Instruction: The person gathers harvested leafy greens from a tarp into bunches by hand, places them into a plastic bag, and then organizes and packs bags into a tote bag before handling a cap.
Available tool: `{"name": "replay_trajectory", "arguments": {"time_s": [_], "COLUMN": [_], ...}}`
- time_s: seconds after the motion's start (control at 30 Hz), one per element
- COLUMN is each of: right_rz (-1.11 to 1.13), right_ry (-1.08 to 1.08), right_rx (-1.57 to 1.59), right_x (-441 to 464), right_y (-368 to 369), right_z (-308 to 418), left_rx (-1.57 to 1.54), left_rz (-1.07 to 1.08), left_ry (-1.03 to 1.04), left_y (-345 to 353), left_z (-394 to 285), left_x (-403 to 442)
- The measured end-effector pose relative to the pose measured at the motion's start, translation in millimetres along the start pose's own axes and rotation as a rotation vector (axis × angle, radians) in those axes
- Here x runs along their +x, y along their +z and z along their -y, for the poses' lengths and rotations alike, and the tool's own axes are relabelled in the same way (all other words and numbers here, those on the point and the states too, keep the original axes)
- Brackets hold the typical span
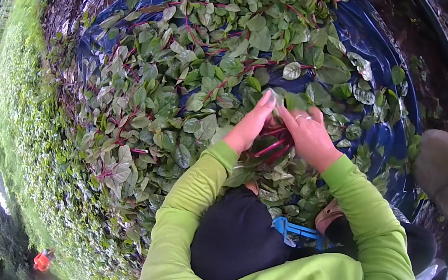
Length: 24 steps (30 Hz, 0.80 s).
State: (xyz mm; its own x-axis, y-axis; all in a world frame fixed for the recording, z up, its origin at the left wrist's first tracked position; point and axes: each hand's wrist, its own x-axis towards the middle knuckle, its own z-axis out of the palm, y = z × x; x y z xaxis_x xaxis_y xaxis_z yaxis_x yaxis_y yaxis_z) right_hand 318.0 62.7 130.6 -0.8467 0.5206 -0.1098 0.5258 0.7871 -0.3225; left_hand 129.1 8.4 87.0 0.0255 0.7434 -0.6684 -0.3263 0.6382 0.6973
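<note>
My left hand (251, 122) and my right hand (310, 132) are close together over a heap of leafy vines (186, 79). Between them is a bunch of green leaves with dark red stems (276, 144), and both hands are closed on it. The stem ends point down toward my lap, while leaves show near the fingertips. Some fingers are blurred or hidden behind the bunch. A ring is visible on my right hand.
Blue plastic sheeting (370, 25) lies under the vines. A brown bucket (446, 173) is tipped on its side at the right. A blue plastic object (299, 231) sits by my knees. Far off at lower left is a person in orange (41, 261).
</note>
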Motion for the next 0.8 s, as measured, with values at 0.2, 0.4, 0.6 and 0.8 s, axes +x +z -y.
{"name": "replay_trajectory", "arguments": {"time_s": [0.2,0.4,0.6,0.8], "right_rz": [0.019,-0.013,0.109,-0.086], "right_ry": [0.019,0.038,0.031,-0.136], "right_rx": [0.090,0.095,0.060,0.027], "right_x": [-12,-10,-5,14], "right_y": [-6,-8,-20,-12], "right_z": [2,13,18,17], "left_rx": [0.961,1.306,0.874,0.426], "left_rz": [-0.646,-0.758,-0.525,-0.131], "left_ry": [0.821,0.598,0.761,0.373], "left_y": [-77,-101,-125,-101], "left_z": [6,0,4,-25], "left_x": [83,100,95,56]}}
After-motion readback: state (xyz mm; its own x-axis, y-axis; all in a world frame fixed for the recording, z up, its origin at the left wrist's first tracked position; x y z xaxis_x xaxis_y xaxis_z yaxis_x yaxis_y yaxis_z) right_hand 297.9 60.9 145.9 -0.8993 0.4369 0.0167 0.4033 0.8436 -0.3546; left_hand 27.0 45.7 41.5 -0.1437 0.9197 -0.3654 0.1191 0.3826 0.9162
